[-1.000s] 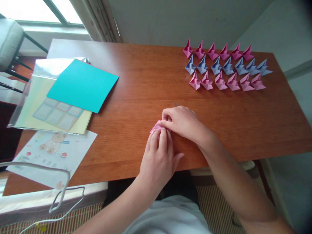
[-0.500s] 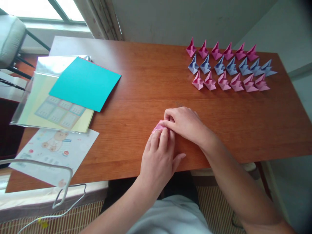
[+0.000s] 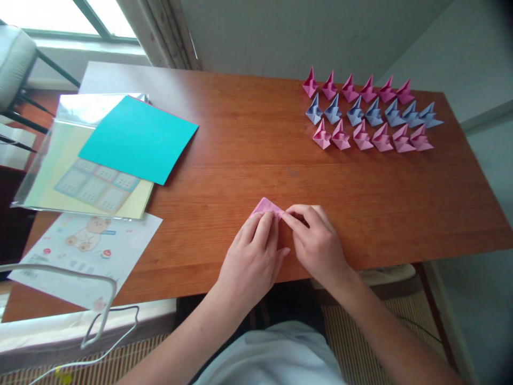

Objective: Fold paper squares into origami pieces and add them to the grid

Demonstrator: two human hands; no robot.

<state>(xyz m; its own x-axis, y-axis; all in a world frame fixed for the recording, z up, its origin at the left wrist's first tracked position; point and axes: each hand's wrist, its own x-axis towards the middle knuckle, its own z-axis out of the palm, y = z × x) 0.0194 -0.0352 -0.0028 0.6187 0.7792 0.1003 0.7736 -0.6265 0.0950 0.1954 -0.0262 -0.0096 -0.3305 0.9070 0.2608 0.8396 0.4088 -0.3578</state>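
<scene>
A small folded piece of pink paper lies on the table in front of me, one pointed corner facing away. My left hand holds it down, fingers bent over its near part and thumb held out to the side. At the paper's right corner, the fingertips of my right hand are pinched together, with the other fingers curled. The near side of the paper is hidden under my fingers.
Folded paper figures stand in rows at the back right: dark pink, blue and light pink. To the left lie a turquoise sheet, a clear packet of yellow paper and a bear-printed sheet. A grey curved tube crosses the lower left.
My right hand has drawn back toward me from above the paper to its right corner. More of the pink paper shows. The view has shifted slightly.
</scene>
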